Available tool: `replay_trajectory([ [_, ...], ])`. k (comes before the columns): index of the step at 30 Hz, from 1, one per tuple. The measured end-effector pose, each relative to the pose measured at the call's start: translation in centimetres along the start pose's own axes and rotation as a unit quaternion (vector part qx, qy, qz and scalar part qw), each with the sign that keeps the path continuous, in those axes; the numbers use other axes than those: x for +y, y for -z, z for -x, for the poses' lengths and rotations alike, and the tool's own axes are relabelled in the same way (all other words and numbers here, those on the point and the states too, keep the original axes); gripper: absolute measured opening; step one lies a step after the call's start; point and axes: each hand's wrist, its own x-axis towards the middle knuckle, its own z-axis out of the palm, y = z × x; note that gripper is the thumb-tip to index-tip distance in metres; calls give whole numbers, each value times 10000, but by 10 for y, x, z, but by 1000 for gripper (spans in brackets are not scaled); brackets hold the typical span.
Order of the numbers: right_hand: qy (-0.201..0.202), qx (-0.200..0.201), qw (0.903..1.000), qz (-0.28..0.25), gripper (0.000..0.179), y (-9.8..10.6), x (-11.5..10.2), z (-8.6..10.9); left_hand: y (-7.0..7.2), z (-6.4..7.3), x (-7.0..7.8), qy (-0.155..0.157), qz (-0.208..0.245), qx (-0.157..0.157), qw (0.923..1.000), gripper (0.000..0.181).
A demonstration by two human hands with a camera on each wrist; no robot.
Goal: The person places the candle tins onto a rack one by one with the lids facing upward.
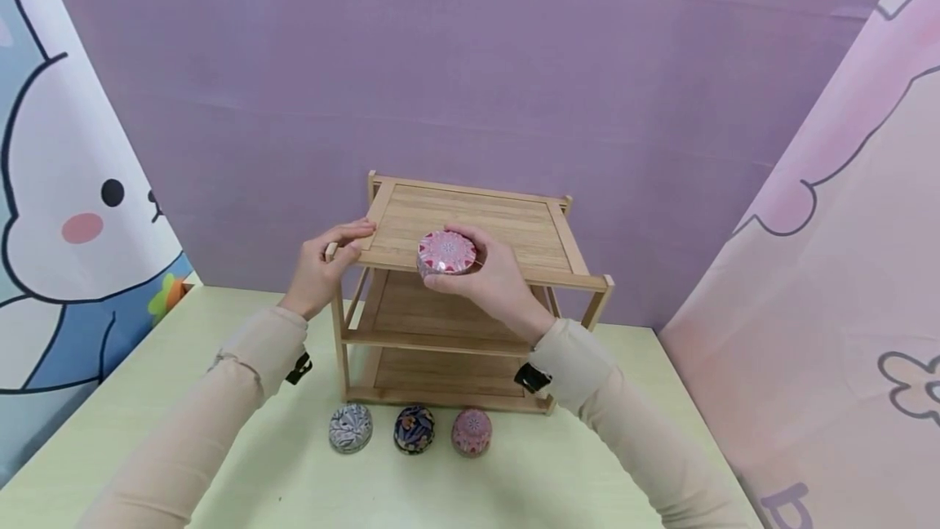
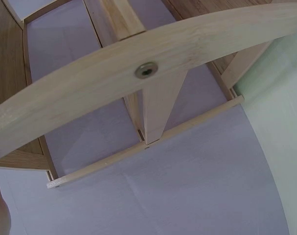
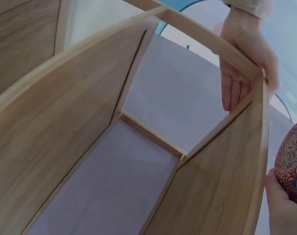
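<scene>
A wooden three-tier shelf (image 1: 470, 219) stands on the table. My left hand (image 1: 323, 264) holds its front left top corner; the right wrist view shows that hand (image 3: 248, 61) around the corner, fingers along the side. My right hand (image 1: 495, 276) grips a round pink patterned tin (image 1: 446, 252) above the front edge of the top board, thumb at the near side and fingers at the far side. At the right edge of the right wrist view, part of this tin (image 3: 292, 161) shows beside the top board.
In front of the shelf a row of tins lies on the pale green table (image 1: 294, 480): a grey-white tin (image 1: 350, 428), a dark floral tin (image 1: 414, 429) and a pink tin (image 1: 472, 432). Behind hangs a purple cloth (image 1: 470, 72). Printed cartoon panels stand left and right.
</scene>
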Motion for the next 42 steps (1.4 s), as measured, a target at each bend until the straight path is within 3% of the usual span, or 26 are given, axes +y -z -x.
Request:
replay_trajectory([
  [6, -220, 131, 9997, -41, 70, -2, -2, -10, -3, 0, 1, 109, -102, -47, 9999, 27],
  [13, -280, 199, 9994, -47, 69, -6, -2, -20, -4, 1, 1, -27, -83, 14, 10000, 27],
  [15, -272, 242, 9993, -44, 70, -7, -2, -23, -4, 2, 9, -8, -128, 19, 9999, 27],
  [20, -291, 321, 9990, -49, 70, -13, -4, -33, -4, 1, 10, 2, -71, 7, 10000, 27],
  [23, -279, 283, 9992, -43, 72, -16, -6, -38, -2, -1, 1, -17, 5, 0, 10000, 27],
  [32, -277, 283, 9992, 93, 71, -27, -11, -49, -1, 0, 1, 82, -35, 16, 10000, 27],
  [42, -542, 291, 9981, 70, 72, -34, -13, -58, 0, 2, 3, 159, -99, 26, 9998, 28],
])
